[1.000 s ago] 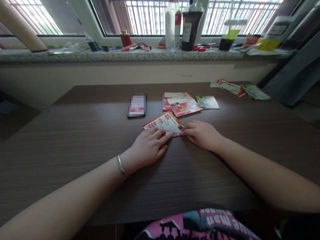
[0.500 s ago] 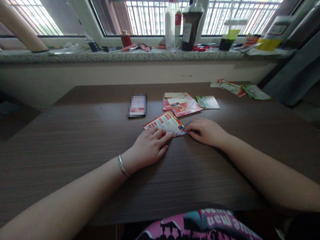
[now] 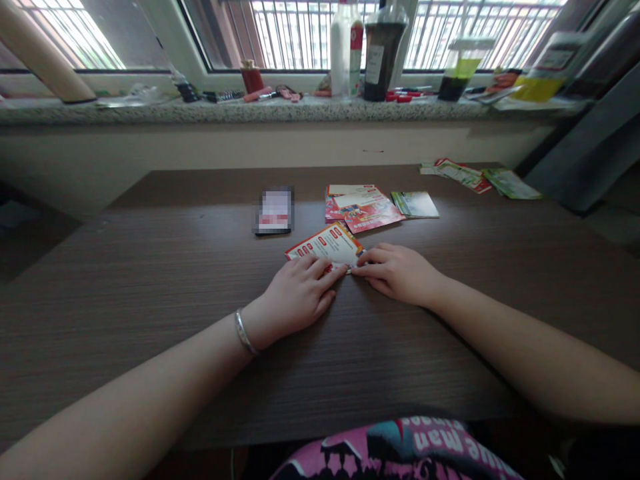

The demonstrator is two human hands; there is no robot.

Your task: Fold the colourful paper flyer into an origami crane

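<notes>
A printed leaflet [image 3: 327, 245], white with red labels and an orange-red border, lies at a slant on the dark wooden table [image 3: 165, 287]. My left hand [image 3: 303, 290], a silver bangle on its wrist, rests flat over the leaflet's near edge with the fingers stretched out. From the other side, my right hand [image 3: 397, 272] lays its extended fingertips on the right corner, covering most of it. The fingertips of both hands almost meet there. Just beyond the leaflet is a loose pile of red and white leaflets [image 3: 367, 208].
Left of the pile lies a dark-edged phone-like item [image 3: 275, 212], its face blurred. A green and white card [image 3: 416, 205] touches the pile's right side. Several green and red papers [image 3: 465, 175] lie at the far right. Bottles [image 3: 383, 57] line the stone windowsill [image 3: 280, 113].
My right hand has slid left and slightly nearer, from the leaflet's outer right tip toward my left fingertips. My left hand and the leaflet's main part have stayed in place.
</notes>
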